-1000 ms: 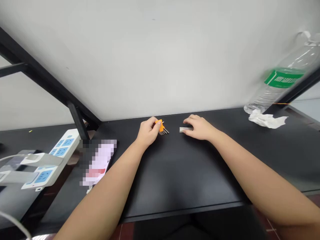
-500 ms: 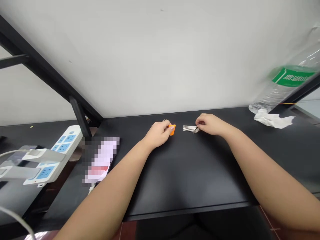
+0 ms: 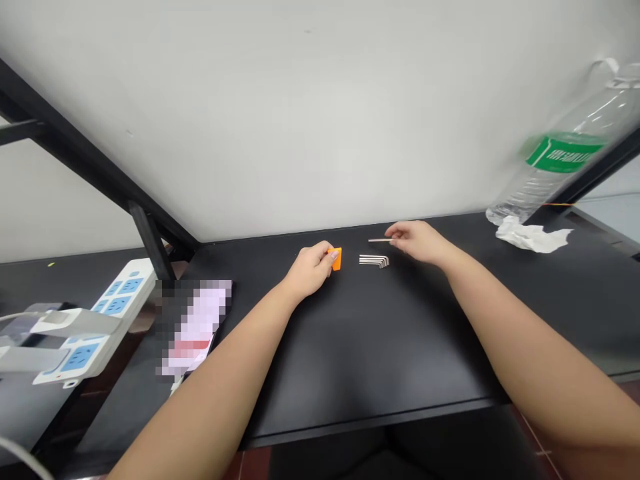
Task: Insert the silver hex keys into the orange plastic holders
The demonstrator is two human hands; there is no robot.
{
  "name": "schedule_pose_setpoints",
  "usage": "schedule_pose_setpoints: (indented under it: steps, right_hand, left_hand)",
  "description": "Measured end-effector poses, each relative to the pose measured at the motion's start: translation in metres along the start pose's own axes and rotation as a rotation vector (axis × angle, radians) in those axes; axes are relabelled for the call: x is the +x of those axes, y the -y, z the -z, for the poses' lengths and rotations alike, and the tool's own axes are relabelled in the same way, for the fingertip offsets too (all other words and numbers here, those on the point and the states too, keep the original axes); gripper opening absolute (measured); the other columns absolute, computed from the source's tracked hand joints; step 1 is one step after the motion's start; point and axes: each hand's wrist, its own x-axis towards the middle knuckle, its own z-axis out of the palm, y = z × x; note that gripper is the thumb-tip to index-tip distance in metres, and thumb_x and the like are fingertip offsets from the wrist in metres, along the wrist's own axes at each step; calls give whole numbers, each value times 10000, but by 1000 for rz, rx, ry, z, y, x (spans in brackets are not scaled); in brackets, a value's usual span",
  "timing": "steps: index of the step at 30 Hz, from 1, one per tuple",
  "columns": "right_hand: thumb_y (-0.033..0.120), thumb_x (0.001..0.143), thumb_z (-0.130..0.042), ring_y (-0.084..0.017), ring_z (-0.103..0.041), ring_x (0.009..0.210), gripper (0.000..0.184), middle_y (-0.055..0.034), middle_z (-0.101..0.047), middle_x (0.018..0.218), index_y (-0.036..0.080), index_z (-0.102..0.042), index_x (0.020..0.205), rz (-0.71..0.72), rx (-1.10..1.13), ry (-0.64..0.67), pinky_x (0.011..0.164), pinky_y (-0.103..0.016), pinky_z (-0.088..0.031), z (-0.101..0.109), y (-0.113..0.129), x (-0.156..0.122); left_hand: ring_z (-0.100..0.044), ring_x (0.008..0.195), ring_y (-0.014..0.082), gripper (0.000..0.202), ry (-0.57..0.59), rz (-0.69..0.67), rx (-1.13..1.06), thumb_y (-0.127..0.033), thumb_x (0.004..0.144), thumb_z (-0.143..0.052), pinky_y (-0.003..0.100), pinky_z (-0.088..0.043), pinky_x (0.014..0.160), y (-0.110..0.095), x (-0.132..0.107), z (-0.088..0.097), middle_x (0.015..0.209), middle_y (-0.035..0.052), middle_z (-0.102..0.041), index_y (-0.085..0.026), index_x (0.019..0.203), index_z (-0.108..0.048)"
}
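Note:
My left hand (image 3: 311,269) is closed around a small flat orange holder (image 3: 337,259), gripped between thumb and fingers just above the black table (image 3: 350,347). Between my hands several L-shaped hex keys (image 3: 373,260) lie side by side on the table, their bent ends towards the right. My right hand (image 3: 415,241) pinches one hex key (image 3: 380,240) behind that row. Its straight shaft points left, while its other end is hidden by my fingers.
At the back right a large clear plastic bottle (image 3: 565,155) with a green label leans by the wall, with crumpled tissue (image 3: 533,235) before it. On the left are a blurred-out phone (image 3: 197,327), a power strip (image 3: 120,293) with chargers, and a black metal frame (image 3: 95,170).
My right hand has lifted one hex key off the row and carried it back towards the wall. My left hand keeps hold of the orange holder. The view has shifted slightly.

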Motion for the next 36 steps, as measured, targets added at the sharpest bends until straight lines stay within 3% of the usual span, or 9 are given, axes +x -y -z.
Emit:
schedule_pose_setpoints:
  steps: [3,5,10,19,26,30,36]
  right_hand:
    - [331,866,-644,-129,-591,631,232,-27,-669,790,185,-733,1023,79,231,-58,585,-258,-487,-9,12,-4]
    - [331,864,-654,-125,-594,609,216,-34,-670,813,182,-745,991,188,307,-77,578,-266,-510,-18,23,-9]
    - [260,903,-617,-111,-613,636,164,-48,-700,939,192,-765,920,462,246,-129,641,-275,-540,-32,39,-17]
    - [223,945,-599,-165,-669,812,168,-49,-711,943,220,-766,926,608,180,-242,783,-324,-559,-30,42,-20]
    - [190,970,-551,-160,-668,831,211,-51,-710,936,215,-760,951,722,103,-270,772,-313,-542,-30,41,-20]
    - [193,992,-512,-151,-653,835,239,-61,-689,1009,225,-749,994,785,-7,-275,746,-295,-535,-37,42,-22]
    - [73,934,-464,-159,-622,913,302,-83,-628,1163,215,-656,1119,832,-65,-142,753,-283,-518,-50,52,-29]
  left_hand:
    - [-526,557,99,348,5,35,-122,-480,991,-488,214,-392,544,2,0,-1,643,-14,-613,-184,831,-578]
    - [-497,512,87,367,24,74,-225,-522,986,-504,207,-374,505,5,1,-3,636,-17,-609,-187,850,-568]
    - [-458,456,76,411,38,104,-427,-583,956,-550,200,-332,453,8,5,-8,600,-14,-590,-187,847,-544]
    - [-442,436,74,470,33,117,-504,-640,899,-608,205,-310,435,7,7,-7,577,-9,-586,-180,822,-550]
    - [-450,431,75,462,79,123,-565,-624,885,-632,205,-306,436,4,6,-6,575,-6,-588,-179,812,-533]
    - [-462,434,70,435,160,114,-559,-589,906,-630,199,-315,440,3,5,-5,583,-5,-598,-176,811,-530]
    - [-575,542,87,368,208,36,-483,-498,904,-687,194,-375,490,-3,2,-3,708,48,-699,-146,818,-627]
